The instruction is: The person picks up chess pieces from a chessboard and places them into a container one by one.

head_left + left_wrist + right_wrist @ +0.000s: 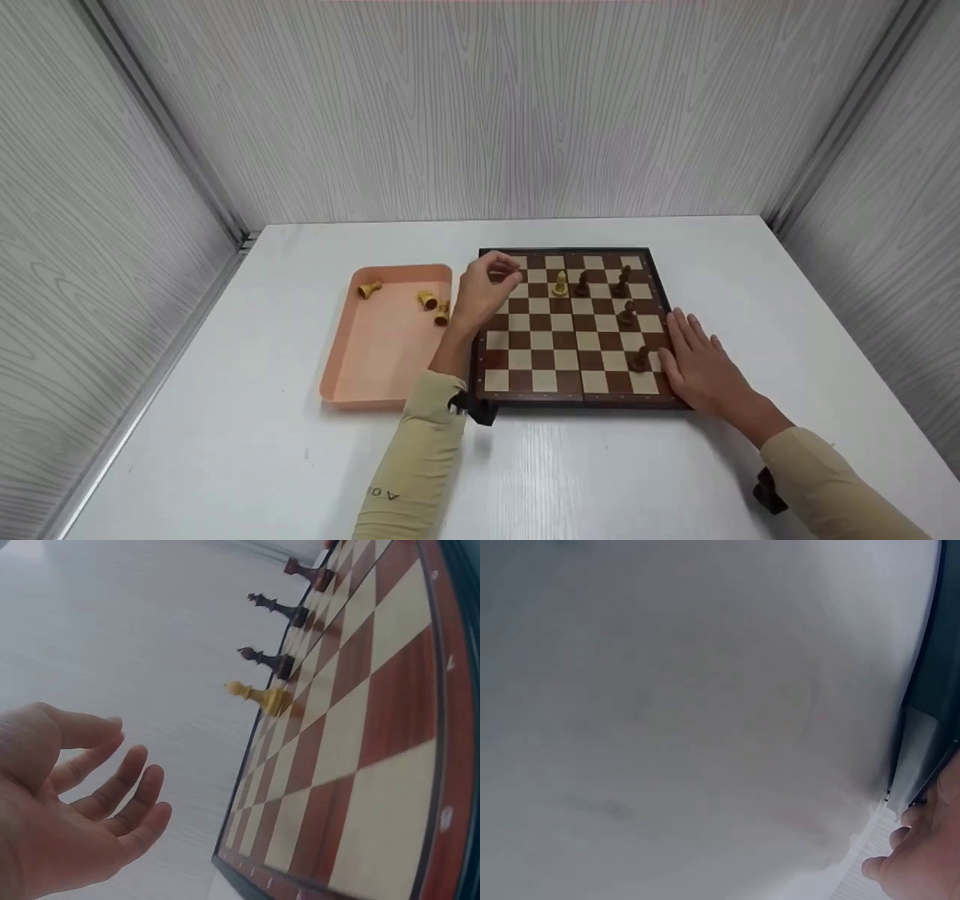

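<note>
Tray (381, 341) with three yellow chess pieces (427, 299) inside, beside the chessboard (541, 331).

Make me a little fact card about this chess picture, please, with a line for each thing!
Chessboard: on a white table
Standing on it: one yellow piece, four dark pieces
Peach tray: left of the board
Lying in it: three yellow pieces
Left hand: above the board's left side, holding nothing visible
Right hand: touching the board's right edge
</note>
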Action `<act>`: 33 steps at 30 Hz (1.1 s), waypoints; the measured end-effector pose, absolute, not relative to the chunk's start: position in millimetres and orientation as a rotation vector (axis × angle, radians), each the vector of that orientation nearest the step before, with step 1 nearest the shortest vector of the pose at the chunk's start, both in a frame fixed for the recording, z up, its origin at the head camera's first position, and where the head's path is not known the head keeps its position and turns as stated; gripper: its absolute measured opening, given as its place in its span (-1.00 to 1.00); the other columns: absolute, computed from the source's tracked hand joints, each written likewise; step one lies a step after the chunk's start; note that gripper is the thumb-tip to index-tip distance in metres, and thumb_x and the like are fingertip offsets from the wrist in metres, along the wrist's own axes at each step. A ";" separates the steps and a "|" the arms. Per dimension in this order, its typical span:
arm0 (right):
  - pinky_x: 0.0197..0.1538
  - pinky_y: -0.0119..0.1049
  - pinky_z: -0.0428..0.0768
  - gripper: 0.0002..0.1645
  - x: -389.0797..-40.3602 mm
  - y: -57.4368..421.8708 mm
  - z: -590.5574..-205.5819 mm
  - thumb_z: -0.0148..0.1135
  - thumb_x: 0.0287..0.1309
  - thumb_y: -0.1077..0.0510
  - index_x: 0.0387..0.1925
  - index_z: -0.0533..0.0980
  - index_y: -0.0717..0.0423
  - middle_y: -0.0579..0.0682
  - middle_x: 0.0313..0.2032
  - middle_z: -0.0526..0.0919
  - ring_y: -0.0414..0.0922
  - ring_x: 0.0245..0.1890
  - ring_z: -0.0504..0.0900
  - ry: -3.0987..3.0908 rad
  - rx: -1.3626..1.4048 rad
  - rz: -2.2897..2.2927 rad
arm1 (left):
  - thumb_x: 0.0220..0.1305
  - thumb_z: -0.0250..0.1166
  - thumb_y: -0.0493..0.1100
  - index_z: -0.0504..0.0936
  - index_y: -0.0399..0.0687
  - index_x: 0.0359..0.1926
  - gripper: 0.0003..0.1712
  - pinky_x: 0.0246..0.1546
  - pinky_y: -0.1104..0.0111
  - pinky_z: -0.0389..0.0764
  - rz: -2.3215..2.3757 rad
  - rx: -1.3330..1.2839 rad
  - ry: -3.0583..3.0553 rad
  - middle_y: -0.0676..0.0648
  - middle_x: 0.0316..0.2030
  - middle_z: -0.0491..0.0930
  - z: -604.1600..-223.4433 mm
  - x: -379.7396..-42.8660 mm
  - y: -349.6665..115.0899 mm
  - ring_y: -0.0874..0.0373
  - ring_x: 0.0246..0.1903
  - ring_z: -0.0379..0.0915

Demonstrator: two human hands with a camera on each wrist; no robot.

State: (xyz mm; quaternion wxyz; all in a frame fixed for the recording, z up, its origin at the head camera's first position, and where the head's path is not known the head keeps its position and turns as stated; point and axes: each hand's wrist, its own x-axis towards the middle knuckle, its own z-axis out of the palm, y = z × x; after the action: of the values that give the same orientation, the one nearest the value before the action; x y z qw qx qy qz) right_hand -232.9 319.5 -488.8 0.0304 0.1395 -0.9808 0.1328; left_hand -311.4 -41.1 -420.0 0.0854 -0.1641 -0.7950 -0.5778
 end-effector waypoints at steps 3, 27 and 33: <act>0.43 0.39 0.01 -0.17 -233.2 318.4 -489.9 -0.29 0.62 -0.12 0.58 -0.10 0.39 0.34 0.58 -0.09 0.32 0.56 -0.11 -3.025 0.433 0.406 | 0.43 0.28 -0.29 0.63 -0.31 0.04 -0.77 0.04 0.20 0.60 -1.720 -0.468 -2.386 -0.20 -0.04 0.65 -424.0 -313.9 -31.2 -0.06 0.03 0.58; 0.43 0.39 0.03 -0.19 -231.1 320.5 -491.4 -0.28 0.62 -0.09 0.57 -0.10 0.41 0.36 0.57 -0.07 0.33 0.56 -0.09 -3.014 0.416 0.399 | 0.42 0.31 -0.26 0.62 -0.31 0.12 -0.68 -0.04 0.18 0.63 -1.738 -0.482 -2.532 -0.29 0.04 0.62 -434.5 -341.6 16.0 -0.11 0.06 0.57; 0.43 0.38 0.05 -0.19 -232.0 318.6 -491.1 -0.28 0.62 -0.08 0.57 -0.10 0.41 0.36 0.57 -0.06 0.32 0.56 -0.08 -3.008 0.416 0.370 | 0.40 0.32 -0.29 0.63 -0.36 0.06 -0.72 0.01 0.14 0.62 -1.690 -0.499 -2.547 -0.30 -0.01 0.64 -436.4 -345.0 18.2 -0.14 0.03 0.60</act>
State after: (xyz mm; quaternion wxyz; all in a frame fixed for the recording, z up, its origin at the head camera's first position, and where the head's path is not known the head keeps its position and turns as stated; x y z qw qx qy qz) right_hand -232.0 318.6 -491.1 0.0412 0.1358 -0.9825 0.1210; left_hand -345.0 18.2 -436.4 0.0223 -0.1610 -0.8221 -0.5457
